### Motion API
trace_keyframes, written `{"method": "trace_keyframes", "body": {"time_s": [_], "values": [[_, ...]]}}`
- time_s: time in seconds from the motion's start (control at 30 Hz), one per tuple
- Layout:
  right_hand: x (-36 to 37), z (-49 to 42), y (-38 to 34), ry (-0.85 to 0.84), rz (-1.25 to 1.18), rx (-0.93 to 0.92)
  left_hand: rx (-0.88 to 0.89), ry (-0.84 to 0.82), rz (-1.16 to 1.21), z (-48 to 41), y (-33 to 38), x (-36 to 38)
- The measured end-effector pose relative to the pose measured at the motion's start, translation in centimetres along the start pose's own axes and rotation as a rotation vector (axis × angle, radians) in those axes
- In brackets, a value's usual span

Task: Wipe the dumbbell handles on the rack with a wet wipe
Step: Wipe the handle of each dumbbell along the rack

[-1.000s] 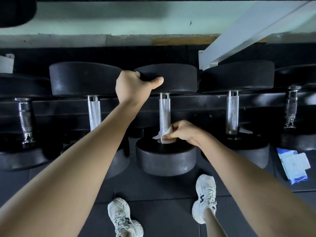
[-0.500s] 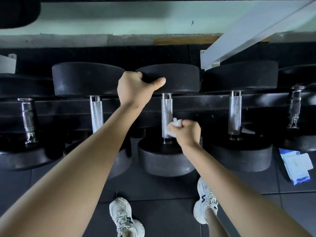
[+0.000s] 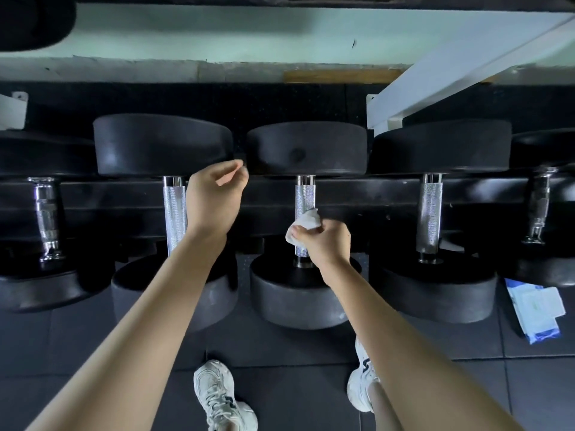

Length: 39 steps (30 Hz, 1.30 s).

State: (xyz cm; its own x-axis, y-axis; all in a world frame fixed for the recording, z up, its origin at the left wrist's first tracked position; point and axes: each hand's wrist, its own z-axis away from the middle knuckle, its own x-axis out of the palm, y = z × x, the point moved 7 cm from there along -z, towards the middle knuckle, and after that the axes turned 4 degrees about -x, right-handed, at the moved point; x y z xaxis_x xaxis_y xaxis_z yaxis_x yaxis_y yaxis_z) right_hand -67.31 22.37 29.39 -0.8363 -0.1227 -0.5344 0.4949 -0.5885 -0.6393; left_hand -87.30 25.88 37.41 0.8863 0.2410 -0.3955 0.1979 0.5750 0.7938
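Wiping the middle handle, partway along the rack.

Above the shoes on the floor, the right hand pinched a bunched wipe against the lower part of the middle handle; the left hand hung loosely curled, holding nothing, just beside the next handle. A wipe pack lay on the floor at right. The middle handle looked half done; whether the four others on the rack were wiped could not be told.
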Motion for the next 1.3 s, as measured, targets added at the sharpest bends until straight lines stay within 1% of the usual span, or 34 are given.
{"method": "trace_keyframes", "body": {"time_s": [0.1,0.13,0.2,0.27,0.3,0.33,0.37,0.43,0.47,0.5,0.53,0.6,0.7,0.77,0.8,0.9,0.93,0.97,1.0,1.03,1.07,1.1,1.13,1.17,1.23,1.3], "values": [[-0.5,0.2,-0.5,-0.122,0.203,0.009,-0.02,0.026,-0.104,0.5,-1.1,0.0],[-1.0,0.2,-0.9,-0.122,0.279,0.01,-0.02,0.01,-0.168,0.8,-1.5,0.3],[-2.7,0.6,-2.0,-0.025,0.339,-0.006,-0.002,-0.052,-0.229,1.8,-2.3,1.4],[-3.8,1.5,-2.9,0.121,0.225,-0.054,0.017,-0.091,-0.205,2.9,-2.8,2.4],[-3.6,1.8,-3.3,0.15,0.145,-0.097,0.023,-0.099,-0.176,3.4,-3.1,2.9],[-2.9,2.1,-3.5,0.121,0.092,-0.141,0.029,-0.107,-0.145,3.8,-3.3,3.3],[-1.7,2.3,-3.5,0.045,0.055,-0.174,0.032,-0.119,-0.13,4.0,-3.4,3.9],[0.6,3.0,-3.1,-0.129,0.009,-0.169,0.015,-0.151,-0.124,4.4,-3.9,4.8],[1.1,3.4,-3.0,-0.193,0.017,-0.165,-0.016,-0.17,-0.115,4.5,-4.2,5.3],[1.2,3.6,-2.8,-0.22,0.049,-0.178,-0.051,-0.183,-0.101,4.5,-4.6,5.7],[1.0,3.8,-2.7,-0.208,0.083,-0.207,-0.08,-0.195,-0.08,4.5,-4.9,6.1],[-0.3,4.1,-3.0,-0.112,0.096,-0.289,-0.124,-0.218,-0.041,4.4,-5.4,6.9],[-1.8,4.4,-2.7,-0.032,0.023,-0.342,-0.206,-0.22,0.051,3.6,-6.0,8.1],[-2.5,4.0,-2.2,-0.018,-0.097,-0.3,-0.233,-0.216,0.129,2.9,-5.9,9.0],[-2.8,3.6,-1.8,-0.011,-0.22,-0.248,-0.244,-0.213,0.171,2.6,-5.9,9.3],[-2.8,2.6,-0.8,-0.026,-0.72,-0.025,-0.274,-0.215,0.217,1.7,-6.3,10.3],[-2.8,2.3,-0.5,-0.013,-0.82,0.03,-0.28,-0.217,0.222,1.5,-6.5,10.6],[-3.0,2.3,-0.3,0.02,-0.857,0.054,-0.28,-0.212,0.225,1.2,-6.8,10.9],[-3.4,2.2,-0.1,0.081,-0.794,0.042,-0.281,-0.195,0.234,1.0,-6.8,10.9],[-4.0,2.3,0.2,0.149,-0.634,0.007,-0.273,-0.177,0.222,0.9,-7.0,10.9],[-4.4,2.6,0.4,0.192,-0.412,-0.027,-0.281,-0.158,0.215,0.9,-7.1,10.8],[-4.4,3.0,0.5,0.205,-0.192,-0.058,-0.288,-0.148,0.224,0.8,-7.4,10.8],[-4.2,3.5,0.8,0.203,-0.021,-0.079,-0.291,-0.149,0.243,0.7,-7.4,10.8],[-4.0,4.0,1.1,0.209,0.064,-0.084,-0.278,-0.165,0.275,0.6,-7.2,10.9],[-4.1,4.5,1.5,0.283,0.055,-0.069,-0.272,-0.169,0.325,0.3,-6.3,11.0],[-4.2,4.6,1.7,0.36,0.036,-0.07,-0.247,-0.138,0.346,-0.6,-5.8,10.9]]}}
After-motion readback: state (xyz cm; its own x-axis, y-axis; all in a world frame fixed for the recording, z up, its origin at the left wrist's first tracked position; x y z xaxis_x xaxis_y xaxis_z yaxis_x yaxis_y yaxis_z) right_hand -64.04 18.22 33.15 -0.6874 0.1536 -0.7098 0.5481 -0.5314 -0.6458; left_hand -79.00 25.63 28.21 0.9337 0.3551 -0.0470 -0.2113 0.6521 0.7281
